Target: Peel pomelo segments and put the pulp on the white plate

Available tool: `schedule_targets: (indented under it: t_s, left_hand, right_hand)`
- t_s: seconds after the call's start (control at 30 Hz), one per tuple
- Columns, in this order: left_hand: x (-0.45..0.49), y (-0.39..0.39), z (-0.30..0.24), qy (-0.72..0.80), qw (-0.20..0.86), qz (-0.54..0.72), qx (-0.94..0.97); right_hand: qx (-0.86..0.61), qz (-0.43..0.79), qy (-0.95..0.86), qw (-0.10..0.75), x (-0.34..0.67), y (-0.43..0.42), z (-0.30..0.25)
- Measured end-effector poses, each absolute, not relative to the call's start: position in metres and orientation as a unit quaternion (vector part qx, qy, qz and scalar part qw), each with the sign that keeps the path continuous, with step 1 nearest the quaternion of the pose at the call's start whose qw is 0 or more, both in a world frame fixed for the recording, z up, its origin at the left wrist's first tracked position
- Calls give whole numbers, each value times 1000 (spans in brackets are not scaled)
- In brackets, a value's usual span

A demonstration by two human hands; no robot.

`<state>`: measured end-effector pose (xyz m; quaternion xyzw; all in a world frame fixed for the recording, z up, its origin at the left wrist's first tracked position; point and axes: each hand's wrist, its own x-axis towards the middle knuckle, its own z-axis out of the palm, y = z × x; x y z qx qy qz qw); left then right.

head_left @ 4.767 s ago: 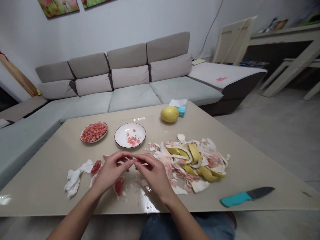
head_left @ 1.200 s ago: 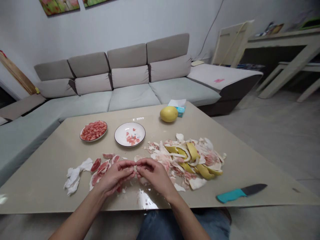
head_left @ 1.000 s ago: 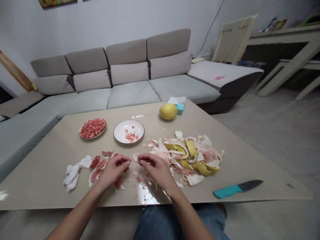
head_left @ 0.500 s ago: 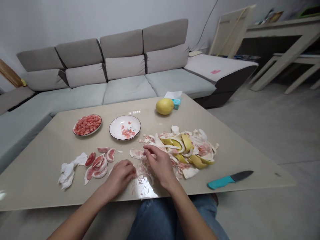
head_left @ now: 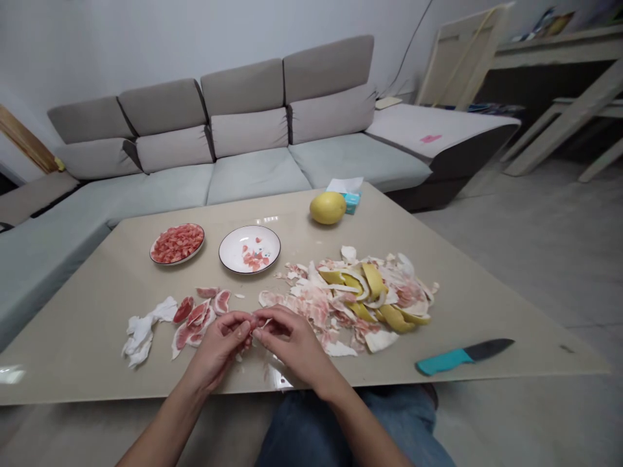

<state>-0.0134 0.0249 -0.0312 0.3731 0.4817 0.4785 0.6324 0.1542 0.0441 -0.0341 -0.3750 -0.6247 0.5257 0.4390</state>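
Observation:
My left hand [head_left: 215, 349] and my right hand [head_left: 291, 342] meet over the near edge of the beige table [head_left: 438, 259], fingers pinched together on a small pink pomelo segment [head_left: 254, 321]. Just left of them lie several pink pomelo segments [head_left: 197, 314] beside a crumpled white tissue [head_left: 143, 327]. To the right spreads a heap of yellow peel and white pith [head_left: 360, 295]. Farther back stand a plate of pink flesh pieces [head_left: 176, 244] and a white plate [head_left: 250, 249] with a few pieces.
A teal-handled knife [head_left: 462, 355] lies near the table's front right edge. A whole yellow pomelo [head_left: 328, 207] and a tissue pack [head_left: 348, 192] sit at the far edge. A grey sofa [head_left: 243, 155] runs behind the table.
My right hand has come back from the peel heap and my left hand has risen off the table; both now pinch a segment together. The camera view has shifted slightly.

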Motion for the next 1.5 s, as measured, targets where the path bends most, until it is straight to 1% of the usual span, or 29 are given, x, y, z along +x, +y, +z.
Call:
schedule_targets:
  t_s: [0.17,0.3,0.4,0.5,0.6,0.67,0.73,0.9,1.0,1.17,1.3,1.4,1.5]
  left_hand:
    - [-12,26,-29,462,661,447,388]
    - [-9,26,-23,474,642,436,415]
    - [-7,26,-20,481,631,454,406]
    - [-6,27,-19,477,638,485,361]
    - [-6,27,-19,469,651,503,321]
    - [-6,27,-19,459,655,517,304]
    - [-4,26,-21,446,652,541,288]
    - [13,19,-30,403,642,606,241]
    - [24,11,-35,393,641,612,245]
    - [14,3,-36,469,573,592,319]
    - [-9,9,-36,513,526,521,434]
    - [-18,12,-36,534,497,510,456]
    - [-17,12,-37,542,480,515,459]
  right_hand:
    - [-363,545,-599,460,155,47,-32]
    - [-388,497,-612,478,155,46,-31]
    - [-399,459,-621,494,156,47,-33]
    - [-425,387,-638,512,162,52,-40]
    - [-469,277,-667,508,169,58,-47]
    - [-490,235,-670,506,170,59,-47]
    - [-483,259,-666,507,167,56,-45]
    - [-432,432,-637,470,148,39,-39]
    - [-429,467,-614,469,140,33,-37]
    - [-434,492,-606,449,144,33,-34]
    - [-429,495,-620,432,147,34,-33]
    - [-420,468,-642,439,146,33,-34]
    - [-421,394,-681,451,146,31,-35]
